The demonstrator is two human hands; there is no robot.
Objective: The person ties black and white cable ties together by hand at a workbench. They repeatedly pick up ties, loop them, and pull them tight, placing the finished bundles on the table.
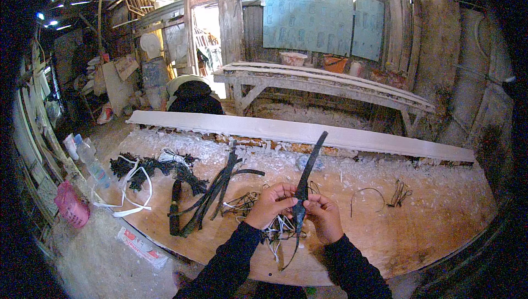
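Above the worktable point(385, 227) both my hands grip one long black strip point(311, 170), perhaps rubber. It stands nearly upright, with a wide middle and a thin tail curving down. My left hand point(271, 205) pinches its left side. Opposite, my right hand point(325, 216) has fingers closed on its right side. Beneath them lies a tangle of white and dark cords point(279, 230), partly hidden by the hands. Left of my hands, several loose black strips point(212, 197) lie beside a short dark rod-like piece point(175, 208).
A black bundle point(146, 170) and a looped white band point(135, 194) lie at the table's left. Thin dark cord point(399, 193) lies at right. A long white plaster-like bar point(308, 134) spans the far edge. A bottle point(98, 167) and pink sack point(71, 205) stand left.
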